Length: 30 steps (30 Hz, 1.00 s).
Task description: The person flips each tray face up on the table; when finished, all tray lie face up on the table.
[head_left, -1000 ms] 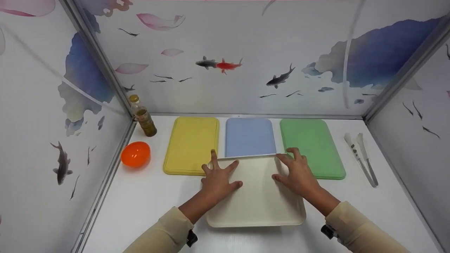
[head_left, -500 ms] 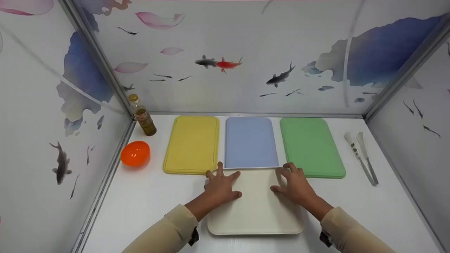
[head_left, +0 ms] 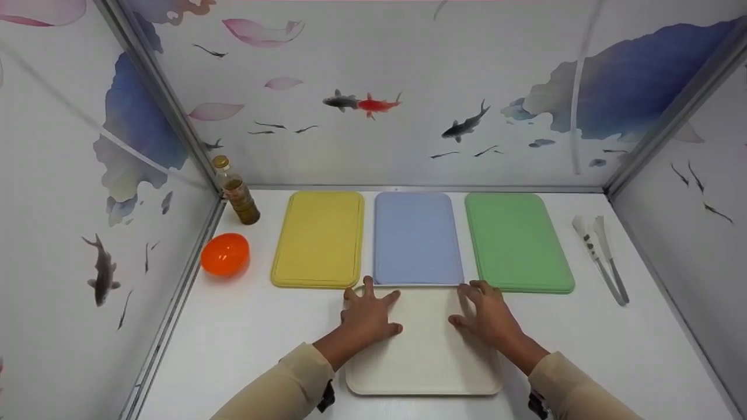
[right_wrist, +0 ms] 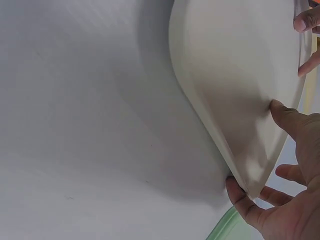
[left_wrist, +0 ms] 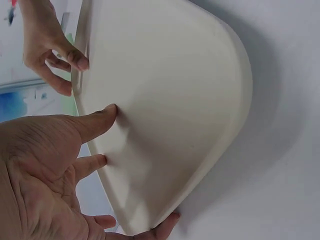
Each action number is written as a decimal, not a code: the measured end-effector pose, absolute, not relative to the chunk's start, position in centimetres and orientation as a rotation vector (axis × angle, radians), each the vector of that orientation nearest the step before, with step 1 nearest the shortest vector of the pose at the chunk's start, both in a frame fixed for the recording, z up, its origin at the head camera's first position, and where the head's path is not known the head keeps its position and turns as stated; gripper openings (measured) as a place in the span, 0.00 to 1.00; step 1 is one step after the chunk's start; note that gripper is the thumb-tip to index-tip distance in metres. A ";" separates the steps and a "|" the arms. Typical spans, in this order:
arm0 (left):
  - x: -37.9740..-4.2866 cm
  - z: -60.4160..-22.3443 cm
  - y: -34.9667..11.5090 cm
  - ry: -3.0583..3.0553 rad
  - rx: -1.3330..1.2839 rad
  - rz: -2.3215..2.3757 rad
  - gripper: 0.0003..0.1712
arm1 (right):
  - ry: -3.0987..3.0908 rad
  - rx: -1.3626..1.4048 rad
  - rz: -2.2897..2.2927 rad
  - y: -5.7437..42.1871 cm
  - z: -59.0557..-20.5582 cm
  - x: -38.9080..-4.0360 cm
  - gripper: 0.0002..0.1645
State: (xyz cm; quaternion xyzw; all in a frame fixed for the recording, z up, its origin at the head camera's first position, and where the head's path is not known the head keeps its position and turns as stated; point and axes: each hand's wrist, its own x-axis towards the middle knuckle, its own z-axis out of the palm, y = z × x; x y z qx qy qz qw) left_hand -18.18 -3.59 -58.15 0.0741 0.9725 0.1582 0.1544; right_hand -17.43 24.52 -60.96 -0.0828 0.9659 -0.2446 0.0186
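Note:
A cream rectangular tray [head_left: 425, 361] lies at the near middle of the white table, its far rim right at the near edge of a blue board [head_left: 416, 239]. My left hand [head_left: 367, 318] grips the tray's far left corner, fingers spread. In the left wrist view, the thumb touches the tray's inner face while other fingers reach over the rim and round the corner. My right hand [head_left: 491, 318] grips the far right corner likewise. Its thumb is on the inner face in the right wrist view, with fingertips outside the rim.
A yellow board [head_left: 318, 239] and a green board [head_left: 516, 242] flank the blue one. Orange bowl [head_left: 225, 255] and oil bottle [head_left: 238, 195] stand at the left; tongs [head_left: 601, 259] lie at the right. Printed wall panels [head_left: 397, 151] enclose the table's back and sides.
Both hands have drawn the tray toward the body and lowered it, uncovering the near part of the blue board. The grip at both corners stays the same.

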 end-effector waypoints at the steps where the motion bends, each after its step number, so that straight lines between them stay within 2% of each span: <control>1: -18.1 -58.1 -3.6 2.788 0.210 0.451 0.46 | 3.005 -0.260 -0.761 24.5 -61.0 -17.4 0.44; 19: -17.5 -58.6 -3.9 2.817 0.283 0.222 0.45 | 3.079 -0.361 -0.632 24.1 -61.6 -16.3 0.41; 30: -17.9 -59.9 -5.6 2.796 0.425 0.391 0.46 | 3.103 -0.363 -0.490 24.2 -61.6 -16.5 0.43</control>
